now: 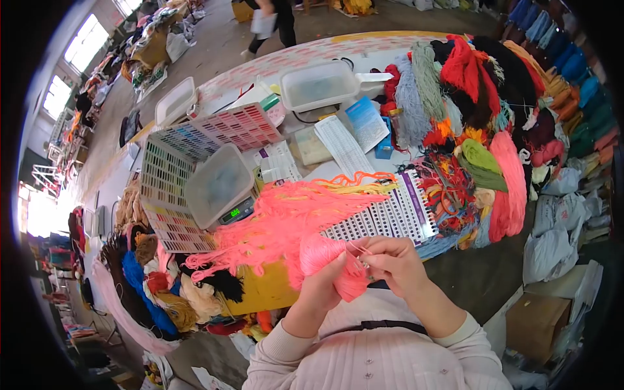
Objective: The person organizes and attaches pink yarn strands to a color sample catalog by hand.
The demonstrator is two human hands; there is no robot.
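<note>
My left hand (320, 286) is closed around a thick bundle of bright pink yarn (320, 255), held just in front of my body. At the bundle's right side, the fingers of my right hand (398, 265) pinch a few thin strands of the same yarn. Beyond both hands, a loose spread of pink yarn (279, 211) lies across the table, with orange and yellow strands (354, 183) at its far edge. Partly under that yarn is a white card with rows of holes (393, 214) and a purple strip.
A plastic tub (221, 185) rests at a digital scale (238, 211), beside folded colour charts (172, 175). Farther back are another tub (318, 84) and paper sheets (344, 144). Yarn skeins (484, 78) are heaped to the right and blue yarn (146, 286) left. A person (276, 26) walks behind the table.
</note>
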